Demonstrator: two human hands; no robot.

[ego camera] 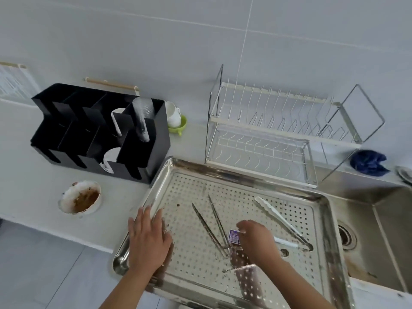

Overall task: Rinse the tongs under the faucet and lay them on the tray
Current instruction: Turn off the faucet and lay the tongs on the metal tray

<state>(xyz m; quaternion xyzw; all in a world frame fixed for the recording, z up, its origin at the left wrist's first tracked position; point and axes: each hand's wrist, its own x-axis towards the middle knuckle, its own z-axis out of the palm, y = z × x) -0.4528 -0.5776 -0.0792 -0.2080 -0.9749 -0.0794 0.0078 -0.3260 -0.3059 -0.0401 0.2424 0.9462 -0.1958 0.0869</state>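
Tongs [282,221] on tray [256,178], left of sink [383,219]

Kitchen indicated: steel sink [379,230] set into counter [33,175], wire dish rack [267,134] placed against tiled wall [200,41], cup organizer [100,134] stocked.

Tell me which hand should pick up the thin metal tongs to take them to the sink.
Right, probably. The right hand is already over the tray beside the hinged end of the thin metal tongs, and the sink is on that side. The left hand lies flat on the tray's left rim, steadying it.
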